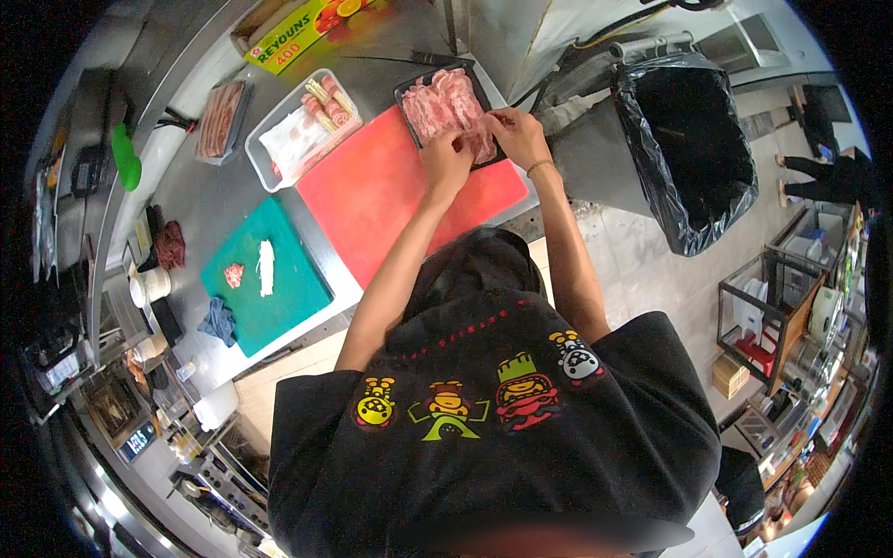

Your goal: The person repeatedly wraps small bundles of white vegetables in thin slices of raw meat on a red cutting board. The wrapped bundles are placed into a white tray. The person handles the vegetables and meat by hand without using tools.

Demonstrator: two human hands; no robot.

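Thin slices of raw, fatty meat [439, 101] lie in a black tray [403, 111] at the far edge of a red cutting board [391, 188]. Over the tray's near right part, my left hand [448, 162] and my right hand [520, 136] pinch a meat slice [480, 139] between them. My fingers partly hide that slice. Left of the tray, a clear plastic container [307, 166] holds several meat-wrapped enoki rolls [328, 104] beside a white sheet [289, 139]. A bundle of enoki mushrooms [266, 268] and a small meat scrap [234, 275] rest on a green cutting board [293, 300].
A packet of sliced meat [220, 122] and a yellow-green box [300, 38] stand toward the back of the steel counter [181, 202]. A blue cloth [218, 322] overlaps the green board's corner. On the right stands a bin with a black liner [687, 153]; a person [830, 174] is farther off.
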